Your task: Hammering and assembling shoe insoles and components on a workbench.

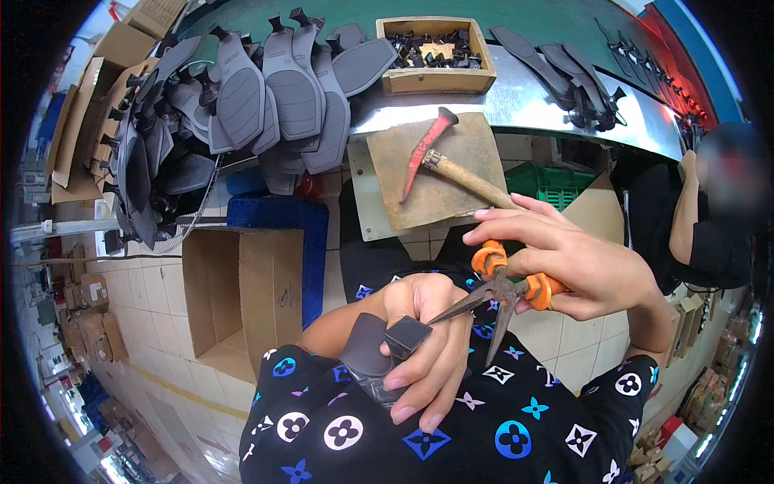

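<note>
My left hand [439, 343] is closed around a dark grey shoe sole [365, 347] with a small black heel [407, 336], held low in front of my body. The heel's square end faces up; part of the sole is hidden under my fingers. In my right hand [584, 262] is a pair of pointed pliers [501, 292] with orange grips, its jaws spread apart. One jaw tip reaches close to the heel, but I cannot tell whether they touch. Beyond my right fingers, a red-headed hammer [472, 179] with a wooden handle lies on a worn brown board [391, 173].
Many grey heeled soles [294, 93] are piled at the far left. A wooden box [439, 79] of small black heels stands on the bench. More soles [560, 68] lie to its right. Cardboard box [274, 302] at left, green crate [548, 181] behind, another person [685, 210] at right.
</note>
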